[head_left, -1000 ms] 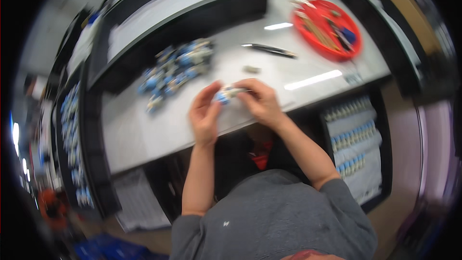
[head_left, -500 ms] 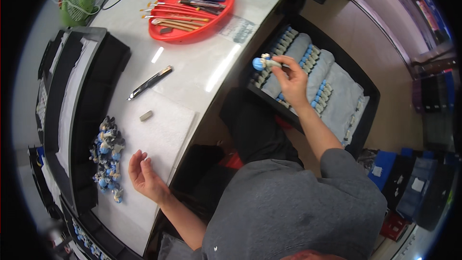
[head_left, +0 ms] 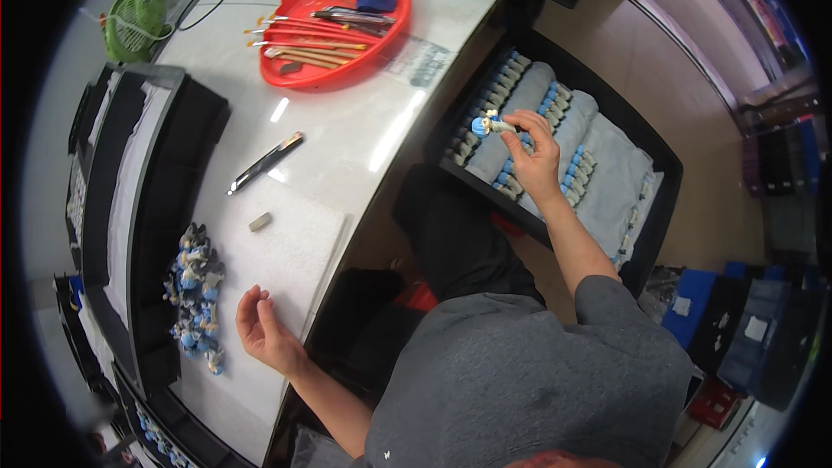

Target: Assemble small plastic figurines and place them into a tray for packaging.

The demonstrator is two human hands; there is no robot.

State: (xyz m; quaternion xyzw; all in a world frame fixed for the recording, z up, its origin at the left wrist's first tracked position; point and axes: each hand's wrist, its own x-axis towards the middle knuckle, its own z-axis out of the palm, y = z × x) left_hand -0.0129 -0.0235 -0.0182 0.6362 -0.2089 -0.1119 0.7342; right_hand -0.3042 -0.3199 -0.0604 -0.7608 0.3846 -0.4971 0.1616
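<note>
Between the thumb and fingers of my right hand is a small figurine with a blue top and pale body. It is held above a black crate in which rows of similar figurines lie between folds of grey cloth. My left hand hovers over the white foam sheet near the table's edge, fingers loosely curled and apart, with nothing visible in them. Beside it lies a heap of blue, white and grey figurines. A small grey block rests on the sheet.
A black pen-like knife lies on the white table. Farther back, a red tray holds brushes, pens and a blue cloth. Along the left stands a long black crate lined with white; a green fan is behind it.
My right hand has shifted slightly right and down with the figurine, still over the crate. My left hand has barely moved. The whole view has tilted a little.
</note>
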